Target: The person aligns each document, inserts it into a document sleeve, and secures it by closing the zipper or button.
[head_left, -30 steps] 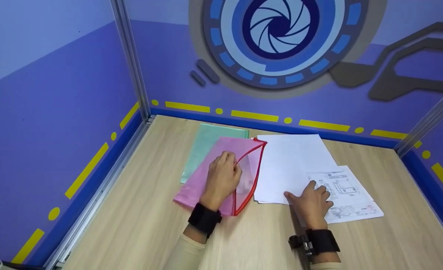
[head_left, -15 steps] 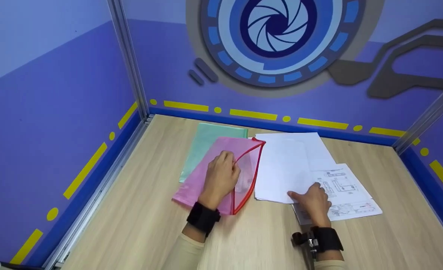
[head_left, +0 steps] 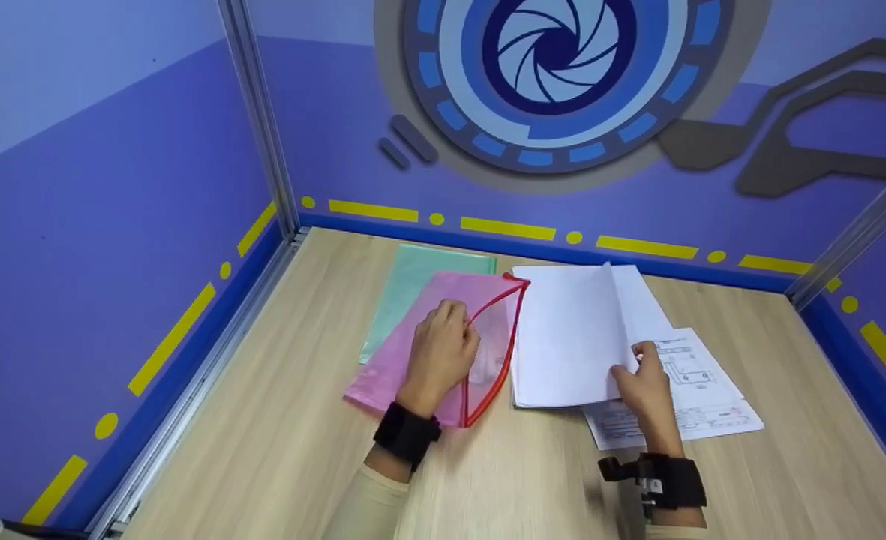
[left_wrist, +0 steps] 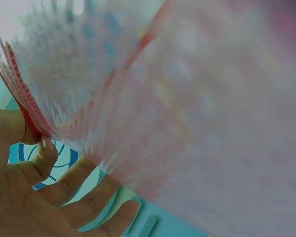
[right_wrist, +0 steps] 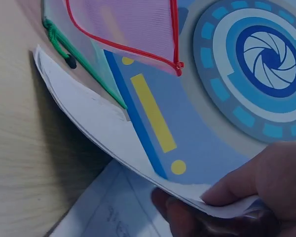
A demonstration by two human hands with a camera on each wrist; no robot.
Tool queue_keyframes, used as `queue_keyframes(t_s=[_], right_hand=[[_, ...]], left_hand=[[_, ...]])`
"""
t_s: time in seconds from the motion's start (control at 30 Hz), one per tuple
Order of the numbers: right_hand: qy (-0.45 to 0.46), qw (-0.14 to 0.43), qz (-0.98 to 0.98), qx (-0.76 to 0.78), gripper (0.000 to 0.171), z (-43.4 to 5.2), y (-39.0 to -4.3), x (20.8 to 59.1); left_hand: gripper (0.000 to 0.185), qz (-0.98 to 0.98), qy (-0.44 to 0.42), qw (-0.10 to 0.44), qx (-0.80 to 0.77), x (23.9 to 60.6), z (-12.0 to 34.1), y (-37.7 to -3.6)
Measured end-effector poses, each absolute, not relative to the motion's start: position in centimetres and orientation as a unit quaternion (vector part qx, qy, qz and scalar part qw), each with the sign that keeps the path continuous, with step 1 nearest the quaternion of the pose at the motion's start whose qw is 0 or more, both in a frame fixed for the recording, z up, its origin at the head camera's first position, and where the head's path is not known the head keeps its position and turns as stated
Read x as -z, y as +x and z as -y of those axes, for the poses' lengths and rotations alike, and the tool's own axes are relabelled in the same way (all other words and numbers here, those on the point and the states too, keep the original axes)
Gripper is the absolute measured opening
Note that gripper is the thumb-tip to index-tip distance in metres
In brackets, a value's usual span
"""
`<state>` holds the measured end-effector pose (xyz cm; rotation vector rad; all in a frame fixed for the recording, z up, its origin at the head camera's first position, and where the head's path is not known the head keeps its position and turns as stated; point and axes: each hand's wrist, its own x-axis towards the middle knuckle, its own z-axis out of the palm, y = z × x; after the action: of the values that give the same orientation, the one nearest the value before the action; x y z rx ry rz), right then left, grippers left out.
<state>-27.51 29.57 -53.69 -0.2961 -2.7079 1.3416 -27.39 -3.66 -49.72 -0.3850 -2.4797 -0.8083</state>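
Note:
My left hand (head_left: 443,352) pinches the red-trimmed opening of a pink zip pouch (head_left: 390,364) and holds its mouth spread apart. In the left wrist view, thumb and index finger grip the red edge while the other fingers extend beside the translucent pouch (left_wrist: 227,148). My right hand (head_left: 645,386) pinches the right edge of a small stack of white paper sheets (head_left: 563,337). Seen from the right wrist, the thumb lies on top of the curved sheets (right_wrist: 98,123) and the fingers are beneath them. A sheet with printed drawings (head_left: 713,420) lies under and right of that hand.
A green zip pouch (head_left: 420,262) lies partly beneath the pink one. Another white sheet (head_left: 641,300) lies behind the held stack. Printed walls (head_left: 337,135) enclose the wooden table (head_left: 262,420) at the back and both sides.
My right hand has taken hold of the white sheets and lifted their right edge, moving slightly rightward. The left hand stays at the pouch opening.

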Motion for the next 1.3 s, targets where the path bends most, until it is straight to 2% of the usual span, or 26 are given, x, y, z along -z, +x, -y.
queue_keyframes(t_s=[0.17, 0.33, 0.47, 0.67, 0.87, 1.03, 1.1, 1.2, 1.3], right_hand=[[-0.091, 0.018, 0.888, -0.450, 0.066, -30.2, -27.2, 53.1], [-0.093, 0.042, 0.893, -0.439, 0.061, -31.6, -25.9, 55.3], [-0.106, 0.036, 0.889, -0.444, 0.057, -32.0, -24.5, 57.5], [-0.121, 0.036, 0.863, -0.489, 0.054, -31.9, -24.0, 58.7], [-0.134, 0.077, 0.844, -0.513, 0.056, -31.9, -23.5, 59.4], [-0.114, 0.147, 0.892, -0.412, 0.046, -31.9, -24.1, 58.9], [-0.104, 0.158, 0.907, -0.377, 0.041, -32.3, -24.6, 58.2], [-0.093, 0.103, 0.918, -0.371, 0.040, -33.4, -25.3, 56.8], [-0.084, 0.000, 0.899, -0.429, 0.040, -34.5, -25.9, 55.5]], left_hand=[[0.009, 0.912, -0.132, 0.240, 0.306, 49.8, 3.3, -27.4], [0.011, 0.908, -0.132, 0.246, 0.313, 50.1, 3.1, -27.3], [0.012, 0.908, -0.129, 0.249, 0.312, 50.0, 3.7, -27.3], [0.010, 0.911, -0.129, 0.238, 0.312, 49.1, 4.2, -27.9], [0.009, 0.912, -0.134, 0.236, 0.307, 49.4, 4.2, -27.8], [0.008, 0.912, -0.132, 0.237, 0.307, 49.6, 4.1, -27.7], [0.008, 0.912, -0.133, 0.236, 0.307, 49.6, 4.1, -27.6], [0.008, 0.912, -0.135, 0.236, 0.308, 49.6, 4.0, -27.6], [0.008, 0.911, -0.135, 0.235, 0.309, 49.6, 3.9, -27.5]])
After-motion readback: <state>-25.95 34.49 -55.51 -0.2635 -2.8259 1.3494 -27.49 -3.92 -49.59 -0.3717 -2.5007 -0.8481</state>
